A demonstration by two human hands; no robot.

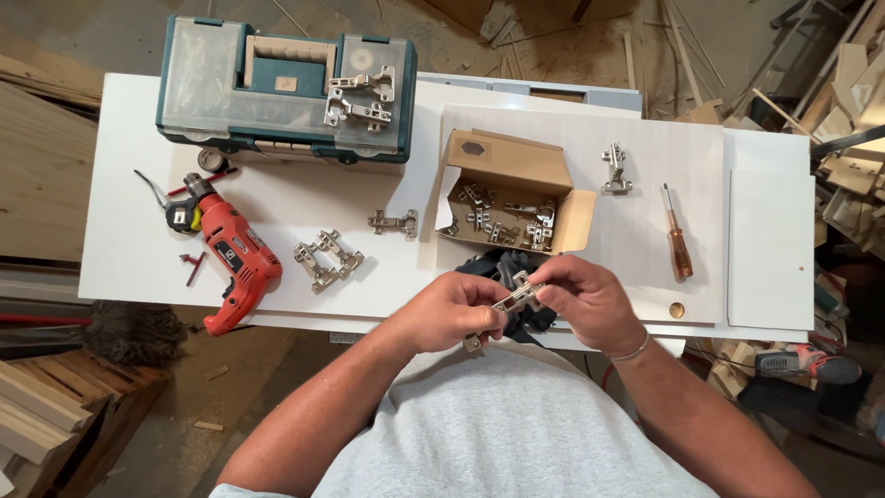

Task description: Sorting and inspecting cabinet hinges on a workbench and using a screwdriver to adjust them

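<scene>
Nearest us, above our grey shirt, our left hand and right hand meet at the white table's near edge, the fingers of both pinching one metal hinge held in the air between them. Just beyond it stands an open cardboard box of hinges. A red drill lies well apart to the left and a screwdriver to the right.

White counter with tools and hardware.
On it: teal toolbox, red drill, open cardboard box, screwdriver, loose metal hinges.
</scene>
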